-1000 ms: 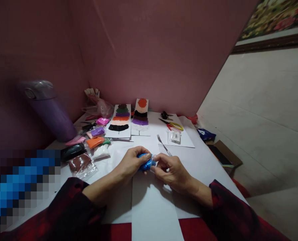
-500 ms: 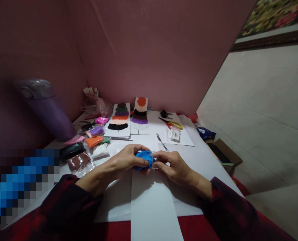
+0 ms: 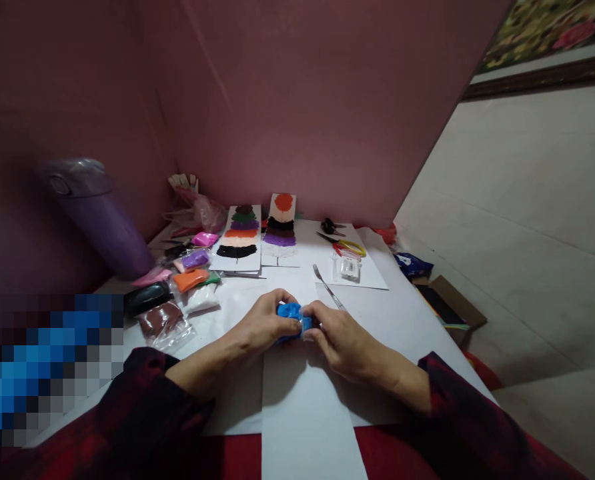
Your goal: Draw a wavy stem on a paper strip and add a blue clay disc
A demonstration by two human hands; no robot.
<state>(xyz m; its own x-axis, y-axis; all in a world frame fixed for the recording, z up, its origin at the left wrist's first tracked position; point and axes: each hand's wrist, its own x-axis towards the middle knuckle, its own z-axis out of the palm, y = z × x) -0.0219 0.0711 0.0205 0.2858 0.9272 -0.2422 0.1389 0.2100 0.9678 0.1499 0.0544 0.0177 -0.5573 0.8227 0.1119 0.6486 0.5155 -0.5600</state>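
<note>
Left forearm (image 3: 205,365) and right forearm (image 3: 405,381) angle inward from the lower corners, bare toward the wrists. Left hand (image 3: 270,319) in a grip, thumb on near side, index finger arched over far side. Right hand (image 3: 342,337) just beside it, thumb and index finger pinching, remaining fingers mostly hidden.

In dim light, shadow darkens the paper strip (image 3: 307,413) below my left hand (image 3: 267,319). Farther left, the bottle (image 3: 106,225) blurs.
</note>
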